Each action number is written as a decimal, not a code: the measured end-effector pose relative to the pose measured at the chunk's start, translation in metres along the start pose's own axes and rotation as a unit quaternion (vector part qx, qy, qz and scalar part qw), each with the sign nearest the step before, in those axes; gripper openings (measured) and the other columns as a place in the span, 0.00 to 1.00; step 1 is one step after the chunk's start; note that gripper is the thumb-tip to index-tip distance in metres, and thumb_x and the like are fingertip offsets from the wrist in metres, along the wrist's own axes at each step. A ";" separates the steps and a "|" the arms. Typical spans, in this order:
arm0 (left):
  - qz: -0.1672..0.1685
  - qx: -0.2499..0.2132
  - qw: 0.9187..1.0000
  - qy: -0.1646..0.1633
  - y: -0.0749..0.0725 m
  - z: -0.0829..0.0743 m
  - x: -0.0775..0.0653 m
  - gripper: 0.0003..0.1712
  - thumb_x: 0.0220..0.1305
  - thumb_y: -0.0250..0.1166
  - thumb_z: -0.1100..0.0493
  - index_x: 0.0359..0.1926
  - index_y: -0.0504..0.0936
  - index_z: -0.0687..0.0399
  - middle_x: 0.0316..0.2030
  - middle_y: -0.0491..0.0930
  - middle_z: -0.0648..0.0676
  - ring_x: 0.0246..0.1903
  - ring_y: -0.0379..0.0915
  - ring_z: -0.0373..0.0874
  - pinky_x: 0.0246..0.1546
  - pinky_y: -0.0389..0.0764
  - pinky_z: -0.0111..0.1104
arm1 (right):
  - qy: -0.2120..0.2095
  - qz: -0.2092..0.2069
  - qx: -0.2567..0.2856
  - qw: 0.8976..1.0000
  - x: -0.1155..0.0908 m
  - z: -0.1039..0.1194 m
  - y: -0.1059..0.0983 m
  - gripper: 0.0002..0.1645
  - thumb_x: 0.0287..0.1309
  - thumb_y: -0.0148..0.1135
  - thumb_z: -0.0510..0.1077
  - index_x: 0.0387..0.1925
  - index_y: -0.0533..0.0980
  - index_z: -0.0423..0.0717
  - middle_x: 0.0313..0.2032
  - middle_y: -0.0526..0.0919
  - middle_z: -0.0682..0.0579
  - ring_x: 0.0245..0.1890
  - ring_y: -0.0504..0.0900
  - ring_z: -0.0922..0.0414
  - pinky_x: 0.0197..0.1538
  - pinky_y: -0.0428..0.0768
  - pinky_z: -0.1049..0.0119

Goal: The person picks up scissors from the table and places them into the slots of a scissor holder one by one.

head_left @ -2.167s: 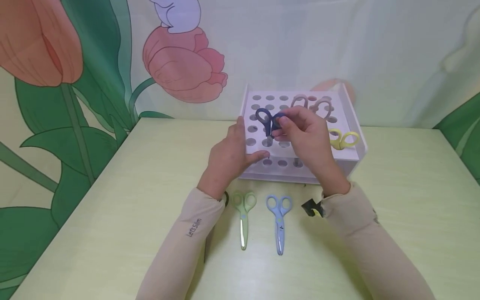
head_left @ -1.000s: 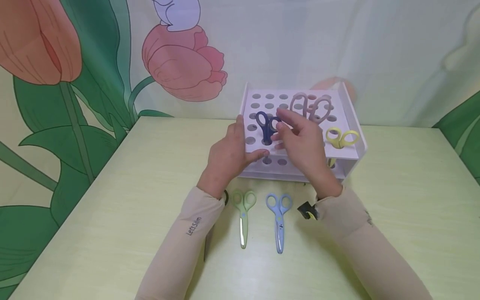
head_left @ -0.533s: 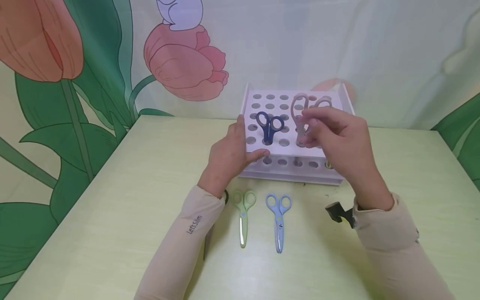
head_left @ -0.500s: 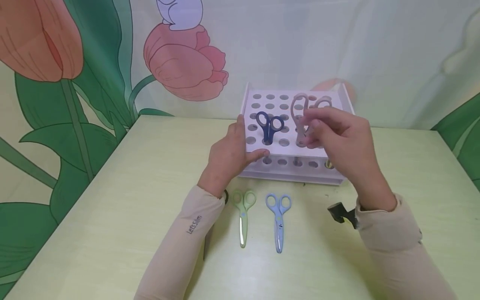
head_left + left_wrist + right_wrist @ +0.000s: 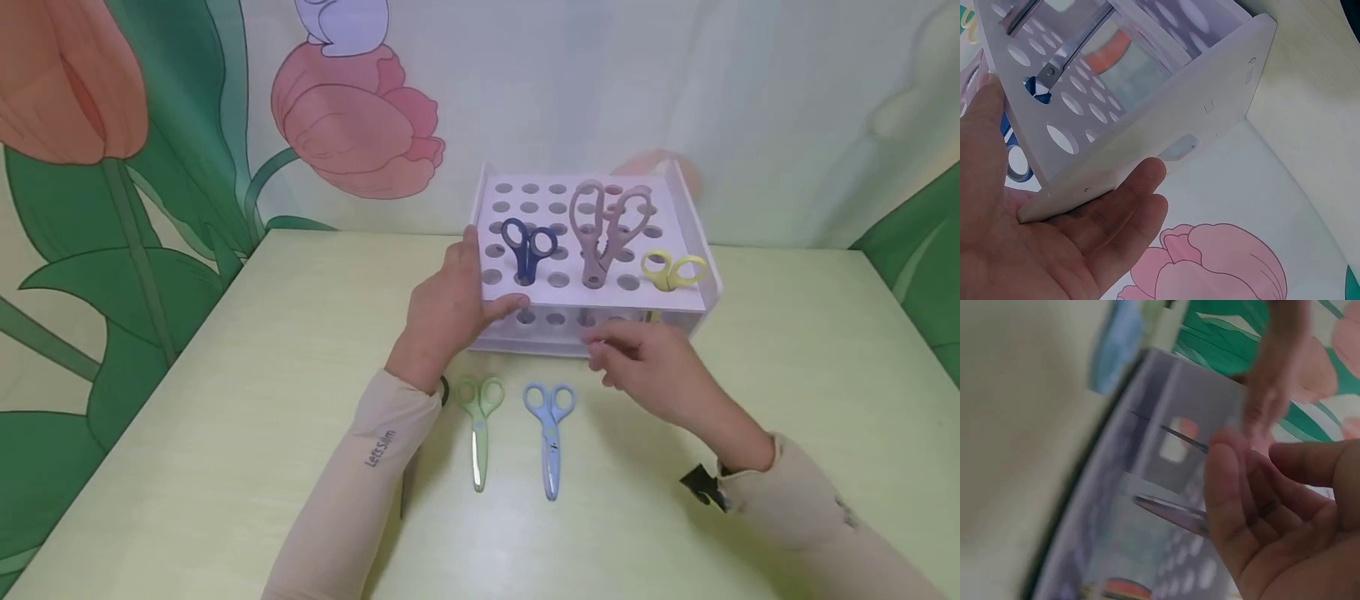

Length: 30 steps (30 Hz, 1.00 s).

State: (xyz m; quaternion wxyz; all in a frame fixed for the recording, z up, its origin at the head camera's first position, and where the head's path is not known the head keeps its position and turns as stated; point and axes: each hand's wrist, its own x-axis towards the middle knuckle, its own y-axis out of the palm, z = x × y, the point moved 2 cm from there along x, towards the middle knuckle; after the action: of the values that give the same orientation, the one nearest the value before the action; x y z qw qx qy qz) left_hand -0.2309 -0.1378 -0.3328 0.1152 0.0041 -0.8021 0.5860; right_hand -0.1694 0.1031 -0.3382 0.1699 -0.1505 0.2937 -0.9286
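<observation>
A pale lilac rack (image 5: pixel 483 290) with rows of round holes stands at the back of the table. My left hand (image 5: pixel 444 304) holds its left front corner, thumb along the front and fingers against the outer side wall. Upright in the rack are navy scissors (image 5: pixel 528 258), large mauve kitchen scissors (image 5: pixel 594 265) and yellow scissors (image 5: pixel 666 273). In the left wrist view, a metal blade (image 5: pixel 1075 47) hangs below the top plate. My right hand (image 5: pixel 648 367), fingers loosely bent and holding nothing, hovers before the rack's front. Green scissors (image 5: pixel 480 425) and light blue scissors (image 5: pixel 551 433) lie nearest below.
Left of the green scissors, a dark-handled pair of scissors (image 5: pixel 446 390) lies partly hidden under the left sleeve. A tulip-printed cloth (image 5: pixel 352 125) hangs directly behind the table (image 5: pixel 300 333).
The navy scissors went down into a front-row hole and my right hand let go. It then moved right and down, away from them, to below the rack's front edge. My left hand stayed.
</observation>
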 end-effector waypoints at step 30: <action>-0.006 0.010 1.000 0.008 -0.001 0.001 -0.001 0.68 0.57 0.66 0.27 0.78 0.45 0.66 0.63 0.70 0.66 0.27 0.76 0.46 0.27 0.81 0.41 | -0.014 0.238 -0.184 0.954 0.009 -0.033 0.054 0.27 0.57 0.70 0.33 0.58 0.77 0.48 0.32 0.80 0.57 0.32 0.75 0.56 0.42 0.76 0.58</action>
State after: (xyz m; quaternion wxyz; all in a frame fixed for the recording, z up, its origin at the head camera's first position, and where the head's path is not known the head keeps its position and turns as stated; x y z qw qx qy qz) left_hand -0.2300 -0.1394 -0.3325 0.1252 0.0055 -0.7953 0.5932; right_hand -0.1777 0.0744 -0.3944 0.3589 -0.1176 0.4846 -0.7890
